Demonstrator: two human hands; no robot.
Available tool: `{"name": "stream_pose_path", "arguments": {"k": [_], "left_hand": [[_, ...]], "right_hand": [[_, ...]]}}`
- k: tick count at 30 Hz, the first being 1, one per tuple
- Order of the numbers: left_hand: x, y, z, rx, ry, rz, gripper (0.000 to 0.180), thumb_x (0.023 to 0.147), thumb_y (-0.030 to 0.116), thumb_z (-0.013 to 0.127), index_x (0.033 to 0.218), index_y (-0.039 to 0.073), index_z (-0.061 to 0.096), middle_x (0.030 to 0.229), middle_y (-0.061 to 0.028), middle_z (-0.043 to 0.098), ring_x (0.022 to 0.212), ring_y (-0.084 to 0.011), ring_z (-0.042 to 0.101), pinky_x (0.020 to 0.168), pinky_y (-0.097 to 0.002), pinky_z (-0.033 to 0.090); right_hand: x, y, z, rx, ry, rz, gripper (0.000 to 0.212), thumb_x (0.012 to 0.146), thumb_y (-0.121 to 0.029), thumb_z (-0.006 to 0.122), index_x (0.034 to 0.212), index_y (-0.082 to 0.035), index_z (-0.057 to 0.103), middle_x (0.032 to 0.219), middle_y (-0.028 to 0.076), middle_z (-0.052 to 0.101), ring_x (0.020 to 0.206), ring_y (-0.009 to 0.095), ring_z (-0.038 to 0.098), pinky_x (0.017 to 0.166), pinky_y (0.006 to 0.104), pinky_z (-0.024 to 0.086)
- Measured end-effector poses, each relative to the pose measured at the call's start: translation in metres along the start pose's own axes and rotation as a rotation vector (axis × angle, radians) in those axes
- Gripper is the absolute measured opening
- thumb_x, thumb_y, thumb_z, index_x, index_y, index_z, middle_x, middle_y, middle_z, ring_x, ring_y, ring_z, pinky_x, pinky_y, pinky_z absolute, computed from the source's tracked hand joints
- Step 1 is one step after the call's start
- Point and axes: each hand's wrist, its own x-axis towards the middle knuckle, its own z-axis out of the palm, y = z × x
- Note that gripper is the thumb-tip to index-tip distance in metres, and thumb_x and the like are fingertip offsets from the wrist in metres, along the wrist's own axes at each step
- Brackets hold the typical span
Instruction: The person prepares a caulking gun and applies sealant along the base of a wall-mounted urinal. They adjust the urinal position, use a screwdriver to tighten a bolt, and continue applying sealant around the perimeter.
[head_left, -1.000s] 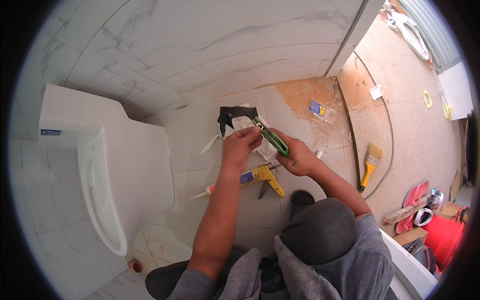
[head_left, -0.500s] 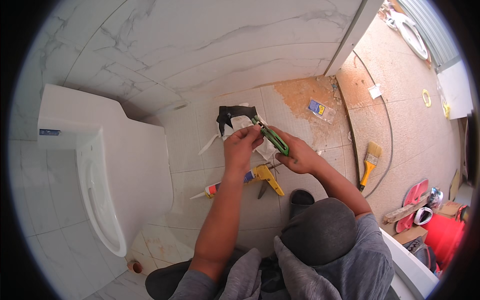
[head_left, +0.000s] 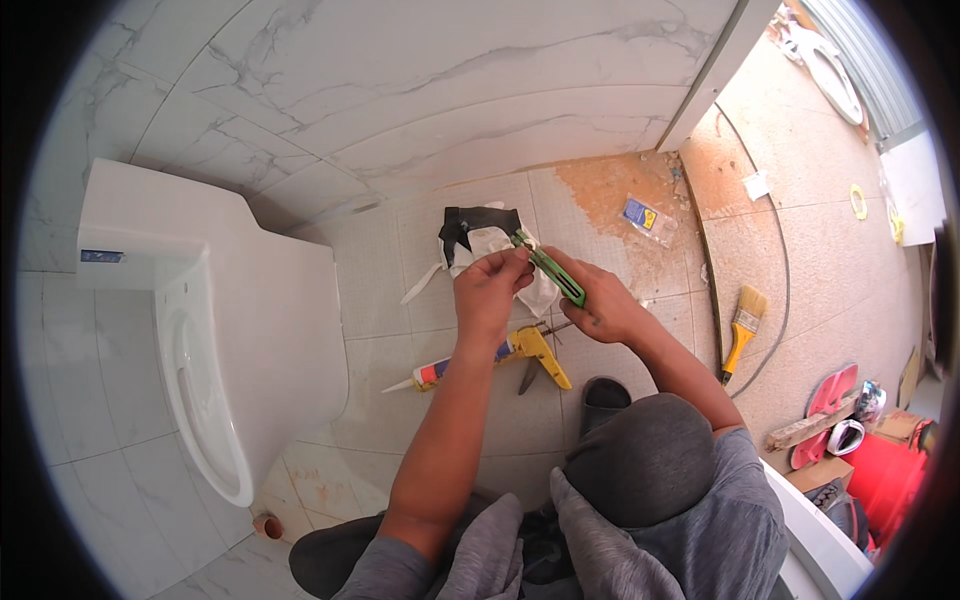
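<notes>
My right hand [head_left: 606, 304] is wrapped round a green utility knife [head_left: 560, 277], whose front end points up and left toward my other hand. My left hand [head_left: 486, 294] is closed in a pinch right beside that front end. Whatever sits between its fingertips is too small and hidden to make out. On the floor just beyond the hands lies a crumpled white and black cloth or bag [head_left: 487, 240]. A yellow caulking gun [head_left: 540, 352] with a sealant tube [head_left: 432, 373] rests on the tiles below, partly covered by my left forearm.
A white toilet [head_left: 270, 330] stands at the left by the marbled wall [head_left: 420, 90]. To the right, a clear packet [head_left: 648, 220] lies on the dusty floor. A paintbrush [head_left: 744, 325] and a cable [head_left: 786, 260] lie past the raised threshold. A red bucket [head_left: 888, 475] is far right.
The view has shifted slightly. The knife is turned a little in my right hand, and both hands stay close together at its front end.
</notes>
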Motion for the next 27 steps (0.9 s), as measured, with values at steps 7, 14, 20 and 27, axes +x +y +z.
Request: {"name": "stream_pose_path", "arguments": {"k": [7,14,20,27], "left_hand": [[0.001,-0.001,0.002,-0.013,-0.002,0.012,0.018,0.097,0.012,0.074,0.103,-0.005,0.072,0.096,-0.0090,0.074,0.084,-0.0150,0.071,0.081,-0.0276,0.060],[0.003,-0.005,0.005,-0.058,-0.011,0.041,0.017,0.098,0.011,0.073,0.103,-0.005,0.072,0.096,-0.0089,0.074,0.084,-0.0150,0.070,0.081,-0.0281,0.060],[0.003,-0.005,0.005,-0.033,-0.005,0.024,0.016,0.098,0.011,0.073,0.103,-0.004,0.071,0.096,-0.0087,0.074,0.085,-0.0150,0.070,0.081,-0.0282,0.060],[0.008,-0.015,0.000,-0.014,-0.063,0.099,0.026,0.098,0.009,0.072,0.119,-0.003,0.064,0.113,-0.0100,0.071,0.099,-0.0150,0.068,0.090,-0.0291,0.057]], "right_hand": [[0.001,0.002,0.001,0.000,0.034,-0.025,0.086,0.080,-0.004,0.062,0.160,-0.014,0.030,0.113,0.023,0.061,0.106,0.045,0.062,0.090,0.0506,0.051],[0.000,0.007,0.001,0.043,0.058,-0.074,0.088,0.079,-0.005,0.063,0.161,-0.015,0.030,0.109,0.021,0.060,0.103,0.045,0.061,0.088,0.0501,0.051],[-0.001,0.007,0.000,0.017,0.053,-0.059,0.088,0.080,-0.005,0.063,0.161,-0.015,0.030,0.107,0.020,0.059,0.100,0.044,0.061,0.086,0.0500,0.051],[-0.003,0.005,-0.003,0.029,0.045,-0.035,0.085,0.080,-0.005,0.062,0.160,-0.014,0.033,0.107,0.021,0.061,0.100,0.045,0.062,0.087,0.0502,0.051]]}}
